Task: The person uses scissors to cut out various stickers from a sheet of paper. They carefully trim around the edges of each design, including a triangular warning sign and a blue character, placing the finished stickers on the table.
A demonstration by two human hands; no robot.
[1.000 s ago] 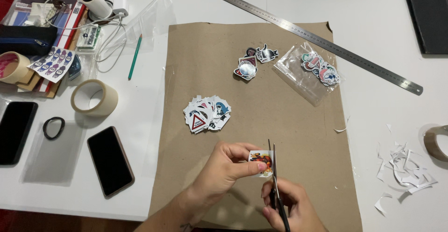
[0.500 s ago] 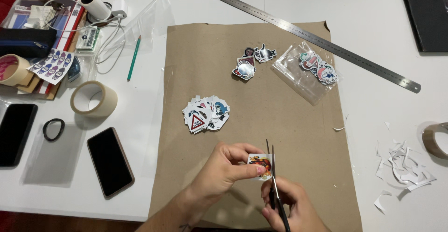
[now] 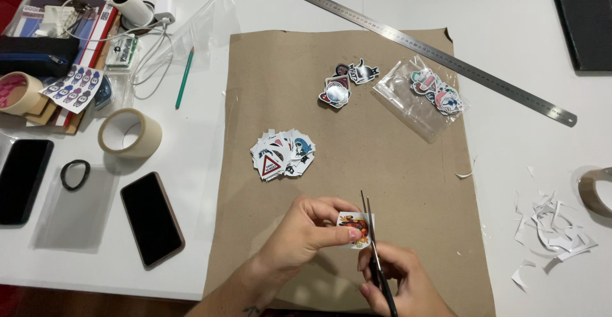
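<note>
My left hand pinches a small colourful sticker by its left edge, low over the brown paper sheet. My right hand grips a pair of dark scissors, blades pointing away from me and running along the sticker's right edge. A pile of cut stickers lies further up the sheet. A few more stickers and a clear bag of stickers lie near the sheet's far side.
A metal ruler crosses the far edge diagonally. Tape roll, two phones, a hair tie and clutter lie left. White paper scraps and another tape roll lie right. A dark pad sits far right.
Both hands stay in place. The scissors and the sticker have shifted only slightly against each other.
</note>
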